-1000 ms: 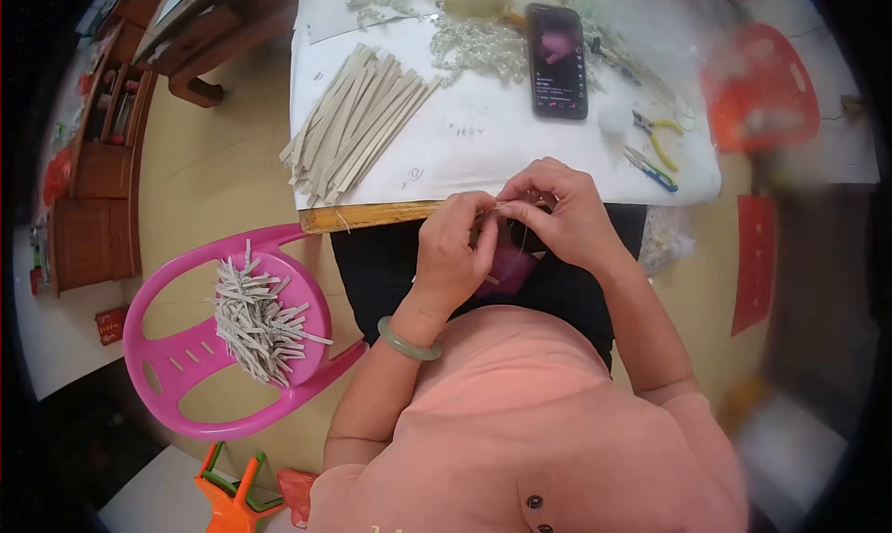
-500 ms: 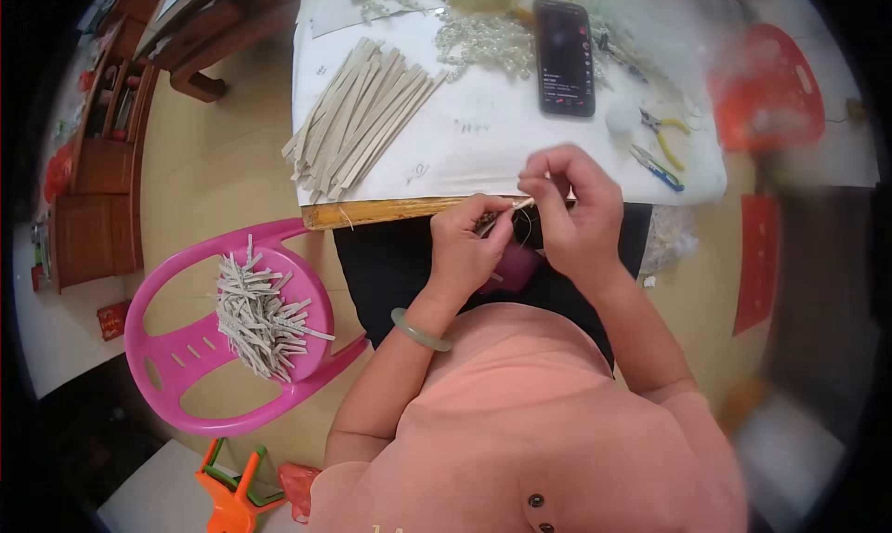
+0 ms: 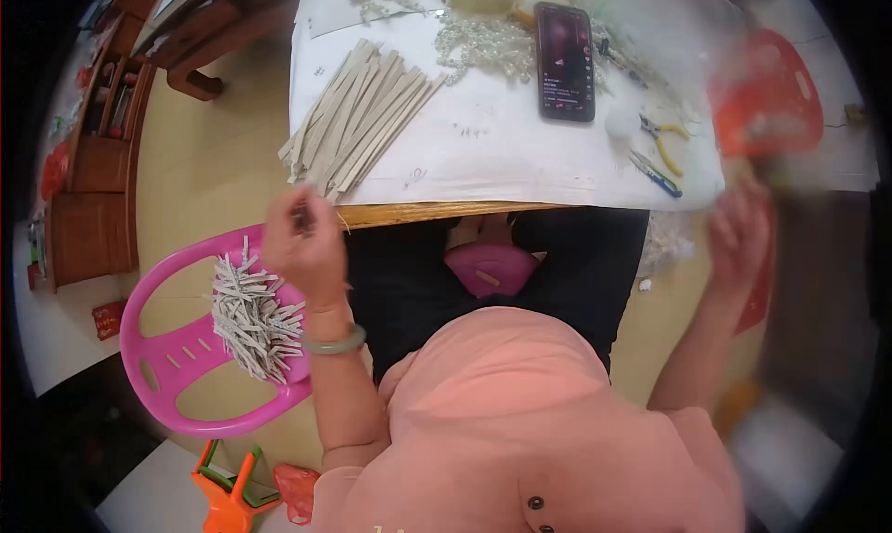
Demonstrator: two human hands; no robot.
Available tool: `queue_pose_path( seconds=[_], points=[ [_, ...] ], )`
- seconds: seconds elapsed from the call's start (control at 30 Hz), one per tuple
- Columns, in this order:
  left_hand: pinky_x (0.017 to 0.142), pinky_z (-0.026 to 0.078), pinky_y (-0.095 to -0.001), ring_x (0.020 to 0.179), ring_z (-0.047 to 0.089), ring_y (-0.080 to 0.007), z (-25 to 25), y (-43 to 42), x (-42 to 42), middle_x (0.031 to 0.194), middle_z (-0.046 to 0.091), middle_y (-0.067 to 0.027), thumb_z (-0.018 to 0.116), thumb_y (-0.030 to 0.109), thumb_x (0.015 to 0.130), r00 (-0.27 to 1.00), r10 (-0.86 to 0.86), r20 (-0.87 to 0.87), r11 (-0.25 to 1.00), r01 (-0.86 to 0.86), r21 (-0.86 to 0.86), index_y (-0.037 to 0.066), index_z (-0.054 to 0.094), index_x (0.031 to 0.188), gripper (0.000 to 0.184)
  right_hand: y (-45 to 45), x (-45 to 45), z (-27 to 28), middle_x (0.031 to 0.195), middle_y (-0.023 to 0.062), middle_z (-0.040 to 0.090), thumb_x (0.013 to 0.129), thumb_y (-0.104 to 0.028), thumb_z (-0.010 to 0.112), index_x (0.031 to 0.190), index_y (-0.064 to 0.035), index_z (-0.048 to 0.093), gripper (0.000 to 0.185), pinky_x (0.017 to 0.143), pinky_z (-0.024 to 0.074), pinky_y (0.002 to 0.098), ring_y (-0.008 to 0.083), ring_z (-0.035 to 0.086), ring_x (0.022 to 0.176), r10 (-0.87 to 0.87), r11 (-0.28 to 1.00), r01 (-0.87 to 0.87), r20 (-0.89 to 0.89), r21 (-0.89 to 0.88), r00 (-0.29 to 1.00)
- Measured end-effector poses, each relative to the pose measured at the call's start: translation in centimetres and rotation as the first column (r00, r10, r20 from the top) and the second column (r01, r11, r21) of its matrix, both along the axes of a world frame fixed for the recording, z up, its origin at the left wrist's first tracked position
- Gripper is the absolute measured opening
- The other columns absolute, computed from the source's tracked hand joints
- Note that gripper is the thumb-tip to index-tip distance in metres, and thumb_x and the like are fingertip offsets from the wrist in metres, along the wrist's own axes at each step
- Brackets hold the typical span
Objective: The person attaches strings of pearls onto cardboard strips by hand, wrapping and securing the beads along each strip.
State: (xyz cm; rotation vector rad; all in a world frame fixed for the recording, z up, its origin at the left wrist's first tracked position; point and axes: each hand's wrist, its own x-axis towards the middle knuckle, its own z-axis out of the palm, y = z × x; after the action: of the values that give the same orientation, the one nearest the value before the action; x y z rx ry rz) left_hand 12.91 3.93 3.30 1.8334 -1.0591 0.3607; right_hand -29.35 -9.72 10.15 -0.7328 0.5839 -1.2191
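Note:
My left hand point(image 3: 305, 245) is raised between the table's front left corner and the pink chair. Its fingers are curled round something small and dark that I cannot make out. Just beyond it on the table lies a loose bundle of long, flat, pale strips point(image 3: 362, 115). Below and left of this hand, a heap of short, folded, pale strips point(image 3: 251, 315) rests on the pink chair point(image 3: 153, 398). My right hand point(image 3: 739, 231) is out past the table's right front corner, smeared by motion. Whether it holds anything cannot be seen.
On the white-covered table point(image 3: 502, 166) are a phone point(image 3: 564, 64), strings of clear beads point(image 3: 478, 45), yellow-handled pliers point(image 3: 666, 143) and blue-handled snips point(image 3: 656, 174). A red chair point(image 3: 771, 92) stands at the right. Orange and green plastic stools point(image 3: 228, 491) are at lower left.
My hands were together in front of the table's edge, working at a thin strip. They have parted: the left went left toward the pink chair, the right swung far right.

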Motion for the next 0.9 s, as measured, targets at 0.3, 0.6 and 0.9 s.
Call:
queue_pose_path(
  seconds=[0.3, 0.6, 0.9],
  points=[
    [0.057, 0.044, -0.0226, 0.063, 0.053, -0.0085, -1.8, 1.3, 2.4, 0.074, 0.062, -0.0031, 0.064, -0.001, 0.080, 0.984, 0.036, -0.174, 0.999, -0.031, 0.030, 0.000, 0.064, 0.085, 0.005, -2.2, -13.5, -3.7, 0.063, -0.0005, 0.037, 0.097, -0.015, 0.047, 0.101, 0.0020, 0.050, 0.018, 0.054, 0.0359, 0.0192, 0.0076, 0.035, 0.057, -0.332, 0.942, 0.324, 0.101, 0.086, 0.938],
    [0.072, 0.047, -0.0208, 0.078, 0.060, -0.0101, -0.1, 1.4, -0.6, 0.090, 0.065, -0.0055, 0.067, -0.005, 0.079, 0.768, -0.241, -0.593, 0.971, 0.188, -0.151, 0.000, 0.067, 0.091, 0.012, -2.2, -19.1, -4.3, 0.101, 0.0092, 0.064, 0.094, -0.013, 0.053, 0.118, 0.0026, 0.053, 0.029, 0.079, 0.0497, 0.0222, 0.0115, 0.059, 0.084, -0.522, 0.846, 0.531, -0.258, -0.039, 0.813],
    [0.061, 0.048, -0.0299, 0.071, 0.060, -0.0244, 1.8, -2.0, -11.5, 0.088, 0.063, -0.0104, 0.068, -0.008, 0.068, 0.799, -0.599, -0.041, 0.798, 0.601, 0.052, 0.001, 0.067, 0.087, 0.021, 3.2, 10.7, -3.3, 0.089, 0.0052, 0.064, 0.085, -0.008, 0.063, 0.095, -0.0027, 0.065, 0.012, 0.068, 0.0505, 0.0229, 0.0096, 0.060, 0.076, 0.008, 0.982, -0.142, -0.728, -0.123, 0.686]
  ],
)
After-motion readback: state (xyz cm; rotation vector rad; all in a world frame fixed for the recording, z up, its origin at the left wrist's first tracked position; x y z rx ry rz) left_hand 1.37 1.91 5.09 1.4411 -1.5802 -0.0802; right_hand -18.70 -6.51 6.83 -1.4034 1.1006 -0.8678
